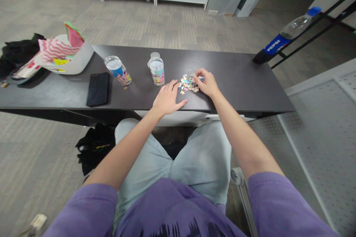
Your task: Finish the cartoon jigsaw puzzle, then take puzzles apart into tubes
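Observation:
A small heap of jigsaw puzzle pieces (pixel 187 83) lies on the dark tabletop (pixel 236 81). Flat on the table at the heap's left edge rests my left hand (pixel 168 98), its fingers and thumb spread, holding nothing. My right hand (pixel 205 82) reaches into the right side of the heap with thumb and fingers pinched together; what sits between the fingertips is too small to make out. Just beyond my left hand stands a clear cup with a cartoon print (pixel 157 71), and a round clear lid (pixel 155 55) is behind it. A second printed cup (pixel 118 70) is farther left.
A black phone (pixel 98 89) lies left of the cups, and one loose piece (pixel 125 87) is near the second cup. A white basket (pixel 83 59) holds colourful packets at the far left, beside black cloth (pixel 20 53). A Pepsi bottle (pixel 275 44) stands at the back right corner.

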### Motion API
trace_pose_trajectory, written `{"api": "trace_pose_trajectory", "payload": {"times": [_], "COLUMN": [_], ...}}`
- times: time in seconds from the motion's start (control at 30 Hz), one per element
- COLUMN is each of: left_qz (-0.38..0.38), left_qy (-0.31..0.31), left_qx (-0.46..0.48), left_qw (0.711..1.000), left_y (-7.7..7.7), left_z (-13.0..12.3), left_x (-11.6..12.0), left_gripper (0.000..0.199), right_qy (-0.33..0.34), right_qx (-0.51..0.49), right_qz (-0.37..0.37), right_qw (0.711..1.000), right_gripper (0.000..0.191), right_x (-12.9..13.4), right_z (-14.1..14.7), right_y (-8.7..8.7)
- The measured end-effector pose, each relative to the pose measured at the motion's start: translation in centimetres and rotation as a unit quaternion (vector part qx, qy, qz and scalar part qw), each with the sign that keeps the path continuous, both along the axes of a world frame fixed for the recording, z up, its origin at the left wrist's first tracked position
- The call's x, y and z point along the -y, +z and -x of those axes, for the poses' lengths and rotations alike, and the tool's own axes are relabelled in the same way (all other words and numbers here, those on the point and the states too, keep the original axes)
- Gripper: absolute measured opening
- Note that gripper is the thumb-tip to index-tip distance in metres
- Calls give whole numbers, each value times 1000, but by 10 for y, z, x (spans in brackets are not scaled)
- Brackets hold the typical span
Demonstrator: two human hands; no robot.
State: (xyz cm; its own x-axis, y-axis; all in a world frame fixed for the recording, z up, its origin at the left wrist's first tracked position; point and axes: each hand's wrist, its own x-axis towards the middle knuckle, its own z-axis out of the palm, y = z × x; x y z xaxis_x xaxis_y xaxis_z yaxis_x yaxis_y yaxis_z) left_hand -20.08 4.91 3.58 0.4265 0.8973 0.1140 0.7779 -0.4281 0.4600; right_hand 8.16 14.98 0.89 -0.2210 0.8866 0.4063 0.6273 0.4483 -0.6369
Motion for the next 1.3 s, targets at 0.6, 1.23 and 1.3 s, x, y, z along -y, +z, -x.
{"api": "trace_pose_trajectory", "payload": {"times": [0.6, 1.23, 1.3], "left_qz": [-1, -7, -14], "left_qy": [3, -12, -10], "left_qx": [9, 27, 30], "left_qw": [1000, 1000, 999], "left_y": [-2, -10, -12], "left_z": [0, 4, 5], "left_x": [0, -5, -6], "left_gripper": [98, 114, 113], "right_qy": [-16, 7, 18], "right_qx": [-51, 160, 177], "right_qz": [-4, 65, 66], "right_qw": [999, 985, 982], "right_gripper": [33, 149, 141], "right_x": [-1, 32, 26], "right_z": [0, -2, 12], "right_y": [-3, -12, -8]}}
